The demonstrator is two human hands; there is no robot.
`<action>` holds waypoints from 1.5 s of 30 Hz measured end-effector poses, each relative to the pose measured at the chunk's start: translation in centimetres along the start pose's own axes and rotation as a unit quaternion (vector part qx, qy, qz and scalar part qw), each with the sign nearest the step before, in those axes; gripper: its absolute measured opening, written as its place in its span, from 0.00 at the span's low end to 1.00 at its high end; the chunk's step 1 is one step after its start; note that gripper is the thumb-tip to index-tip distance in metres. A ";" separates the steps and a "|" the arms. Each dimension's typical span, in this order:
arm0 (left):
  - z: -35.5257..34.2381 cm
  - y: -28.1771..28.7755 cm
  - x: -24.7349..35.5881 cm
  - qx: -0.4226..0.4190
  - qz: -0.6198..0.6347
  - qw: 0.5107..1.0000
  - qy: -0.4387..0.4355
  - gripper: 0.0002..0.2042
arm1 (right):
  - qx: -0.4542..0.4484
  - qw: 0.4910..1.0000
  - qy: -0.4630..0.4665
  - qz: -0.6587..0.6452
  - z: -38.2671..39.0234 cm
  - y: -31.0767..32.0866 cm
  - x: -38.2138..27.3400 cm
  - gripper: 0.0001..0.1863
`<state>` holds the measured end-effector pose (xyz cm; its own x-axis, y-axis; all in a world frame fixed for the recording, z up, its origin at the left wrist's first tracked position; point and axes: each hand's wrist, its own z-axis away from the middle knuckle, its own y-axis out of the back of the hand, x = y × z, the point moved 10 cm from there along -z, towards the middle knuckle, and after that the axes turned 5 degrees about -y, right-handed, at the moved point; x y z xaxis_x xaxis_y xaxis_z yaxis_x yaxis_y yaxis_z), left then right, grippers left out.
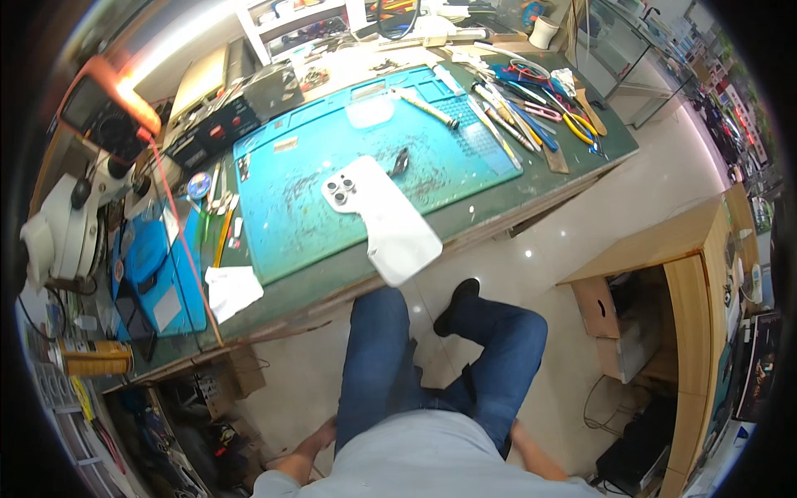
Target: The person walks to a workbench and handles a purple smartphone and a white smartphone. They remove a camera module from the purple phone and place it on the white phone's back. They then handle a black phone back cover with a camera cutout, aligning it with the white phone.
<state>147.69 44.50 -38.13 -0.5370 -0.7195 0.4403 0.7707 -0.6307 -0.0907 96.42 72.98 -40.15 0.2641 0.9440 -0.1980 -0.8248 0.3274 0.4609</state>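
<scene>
A white phone, its camera lenses facing up, lies at an angle near the front of the blue work mat. A small dark part rests beside its upper corner, and a slender tool lies farther back. My left hand hangs low beside my left thigh, with its fingers mostly hidden. On the other side, my right hand is low by my right thigh, largely hidden behind it. Neither hand is at the bench, and what they touch or hold, if anything, is out of sight.
An orange multimeter, a white microscope and a black boxy device stand at the left. Pliers and hand tools crowd the right. A crumpled white paper lies at the front edge. A wooden cabinet stands right of my legs.
</scene>
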 end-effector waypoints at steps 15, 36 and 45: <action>-5.7 0.8 2.8 0.023 -0.147 0.988 -0.039 0.29 | -0.217 0.963 -0.014 -0.157 -7.2 -4.2 -13.8 0.30; 25.5 -13.1 55.6 0.442 -0.429 0.443 -0.651 0.20 | 0.112 0.468 0.871 0.103 45.0 2.2 -63.6 0.15; 26.9 -6.8 54.0 0.469 -0.416 0.442 -0.641 0.15 | 0.037 0.423 0.879 0.216 45.3 -5.6 -67.6 0.09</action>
<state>122.69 17.78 10.29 -0.5969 0.7838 0.1714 0.6148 0.3095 0.7254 105.87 9.23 9.85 -0.7373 -0.5524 -0.3889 -0.5711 0.2020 0.7957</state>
